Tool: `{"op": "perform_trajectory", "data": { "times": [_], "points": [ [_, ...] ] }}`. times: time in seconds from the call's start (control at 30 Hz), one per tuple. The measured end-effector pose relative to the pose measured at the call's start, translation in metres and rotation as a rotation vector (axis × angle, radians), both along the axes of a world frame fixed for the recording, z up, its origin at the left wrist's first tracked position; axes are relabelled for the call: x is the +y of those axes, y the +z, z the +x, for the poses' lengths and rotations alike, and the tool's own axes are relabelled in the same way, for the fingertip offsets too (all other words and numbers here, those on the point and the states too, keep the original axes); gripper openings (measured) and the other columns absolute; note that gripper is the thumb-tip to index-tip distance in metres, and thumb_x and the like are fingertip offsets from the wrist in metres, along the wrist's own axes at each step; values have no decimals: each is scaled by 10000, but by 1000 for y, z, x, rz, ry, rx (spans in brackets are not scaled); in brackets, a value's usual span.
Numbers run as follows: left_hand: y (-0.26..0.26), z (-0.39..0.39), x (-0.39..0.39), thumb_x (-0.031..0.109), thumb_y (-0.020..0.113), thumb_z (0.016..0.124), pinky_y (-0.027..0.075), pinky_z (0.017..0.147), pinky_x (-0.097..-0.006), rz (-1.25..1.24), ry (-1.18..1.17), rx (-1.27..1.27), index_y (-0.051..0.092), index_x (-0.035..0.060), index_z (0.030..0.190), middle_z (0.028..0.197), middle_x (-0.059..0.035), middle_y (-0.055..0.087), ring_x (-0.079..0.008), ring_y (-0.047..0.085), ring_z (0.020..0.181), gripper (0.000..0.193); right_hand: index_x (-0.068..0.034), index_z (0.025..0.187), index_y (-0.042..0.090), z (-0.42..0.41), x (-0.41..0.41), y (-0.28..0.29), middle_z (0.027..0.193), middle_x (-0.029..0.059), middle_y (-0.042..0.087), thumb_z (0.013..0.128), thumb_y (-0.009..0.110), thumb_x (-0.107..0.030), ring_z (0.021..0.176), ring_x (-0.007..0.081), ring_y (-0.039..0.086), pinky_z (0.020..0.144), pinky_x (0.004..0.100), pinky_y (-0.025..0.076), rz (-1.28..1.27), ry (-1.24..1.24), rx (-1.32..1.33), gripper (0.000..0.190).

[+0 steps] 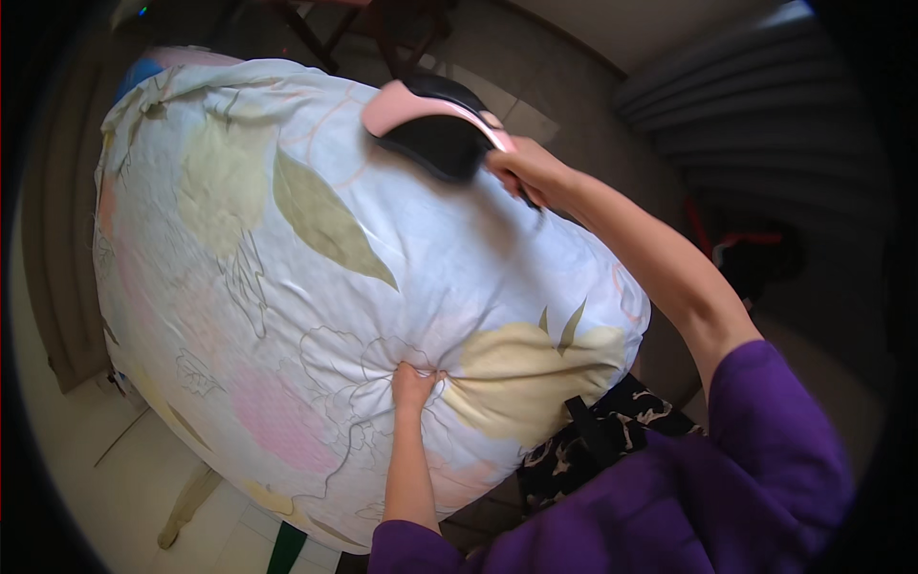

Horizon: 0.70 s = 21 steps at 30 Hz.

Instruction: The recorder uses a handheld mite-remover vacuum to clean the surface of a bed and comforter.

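A large, puffed floral quilt (244, 301) is bunched in front of me, white with green leaves and yellow and pink flowers. My left hand (414, 387) grips a gathered fold of it near the middle, and creases fan out from the fist. In my right hand (534, 168) is the handle of a pink and black handheld appliance (434, 129), apparently a bed vacuum. Its broad head is over the quilt's far right part, slightly blurred; whether it touches the cloth I cannot tell. A thin grey cord (348, 452) lies across the quilt below my left hand.
Dark wooden furniture legs (387, 43) stand on the floor beyond the quilt. A grey curtain (731, 107) hangs at the right, with a red and black object (760, 247) below it. Brown padded furniture (57, 237) is at the left; a wooden leg (188, 506) shows lower left.
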<state>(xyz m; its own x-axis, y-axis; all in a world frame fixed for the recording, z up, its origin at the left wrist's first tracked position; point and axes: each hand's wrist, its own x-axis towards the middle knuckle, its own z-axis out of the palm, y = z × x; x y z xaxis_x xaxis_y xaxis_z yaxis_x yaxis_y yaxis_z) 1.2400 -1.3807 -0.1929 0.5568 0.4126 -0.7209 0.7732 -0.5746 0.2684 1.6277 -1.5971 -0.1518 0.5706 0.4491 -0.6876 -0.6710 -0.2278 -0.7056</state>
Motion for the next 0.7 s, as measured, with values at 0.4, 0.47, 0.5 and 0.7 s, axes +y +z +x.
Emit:
{"op": "perform_trajectory", "data": {
  "times": [0.4, 0.47, 0.5, 0.7],
  "points": [
    [-14, -17, 9, 418, 864, 489, 487, 755, -434, -18, 15, -51, 570, -65, 858, 881, -270, 629, -399, 606, 867, 675, -2, 1069, 558, -200, -148, 67, 776, 80, 613, 703, 611, -82, 716, 171, 609, 669, 302, 478, -217, 210, -379, 379],
    [-16, -18, 8, 410, 864, 492, 486, 757, -432, -39, 21, -59, 569, -65, 867, 891, -271, 628, -398, 605, 876, 674, -1, 1031, 548, -199, -130, 75, 784, 171, 631, 703, 616, -108, 727, 259, 646, 670, 347, 493, -258, 330, -415, 352],
    [-13, -9, 4, 398, 863, 499, 485, 759, -431, -54, 17, -80, 569, -64, 872, 900, -268, 630, -398, 604, 881, 663, -1, 1014, 545, -193, -120, 73, 782, 200, 629, 706, 612, -120, 732, 303, 652, 670, 363, 496, -274, 366, -453, 337],
    [-18, -15, 9, 302, 857, 542, 484, 770, -389, -132, 49, -133, 580, -58, 909, 917, -231, 653, -353, 627, 865, 583, 18, 943, 526, -141, 9, 42, 784, 240, 607, 693, 577, -101, 743, 390, 611, 678, 432, 468, -150, 266, -613, 282]
  ]
}}
